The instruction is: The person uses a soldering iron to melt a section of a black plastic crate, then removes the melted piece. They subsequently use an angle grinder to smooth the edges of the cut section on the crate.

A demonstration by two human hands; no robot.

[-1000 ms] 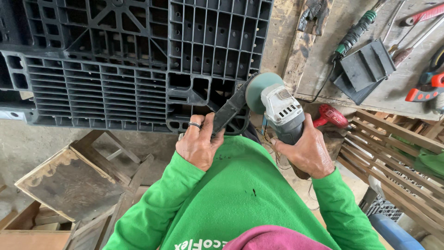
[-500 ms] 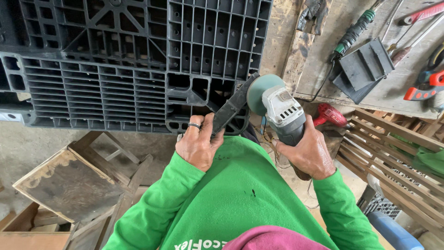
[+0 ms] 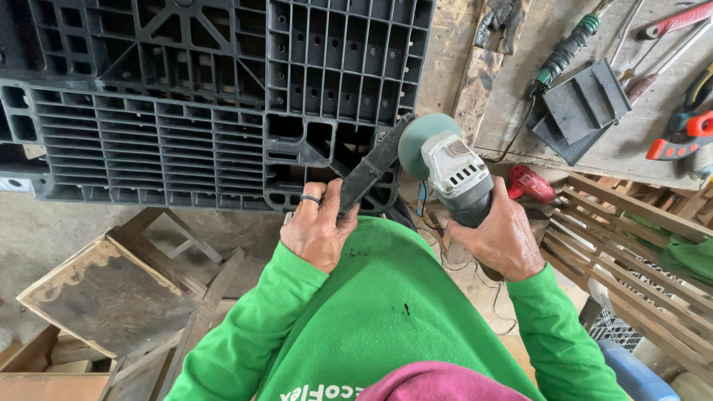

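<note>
Hardly anything has shifted since a second ago: the grinder's disc sits a touch closer against the strip, and both hands keep their places. The person's left hand (image 3: 318, 232), a ring on one finger, is clamped around the lower end of a dark flat strip (image 3: 375, 169), fingers and thumb wrapped tight, so the strip slants up and to the right. The right hand (image 3: 503, 239) is closed round the dark body of an angle grinder (image 3: 453, 172), whose round greenish disc (image 3: 423, 137) meets the strip's upper end, touching or very nearly so.

To my eye this wants a firm left grip low on the strip, well clear of the disc, with the disc laid on lightly at a shallow angle and the cord kept behind the arm. A slip would likely carry the disc toward the left fingers or the green sleeves, so steady, short contact seems wise.

Behind the hands stands a black plastic pallet (image 3: 186, 104), its ribbed underside facing us. To the right a worn wooden bench (image 3: 512, 96) carries a green-handled screwdriver (image 3: 564, 52), a dark plastic piece (image 3: 583, 108) and red-handled pliers (image 3: 679, 137). A red tool (image 3: 531, 184) lies just below the bench edge, beside a slatted wooden frame (image 3: 631, 238). Lower left, a rough wooden box (image 3: 104, 297) and offcuts rest on the dusty concrete floor (image 3: 44, 230).
</note>
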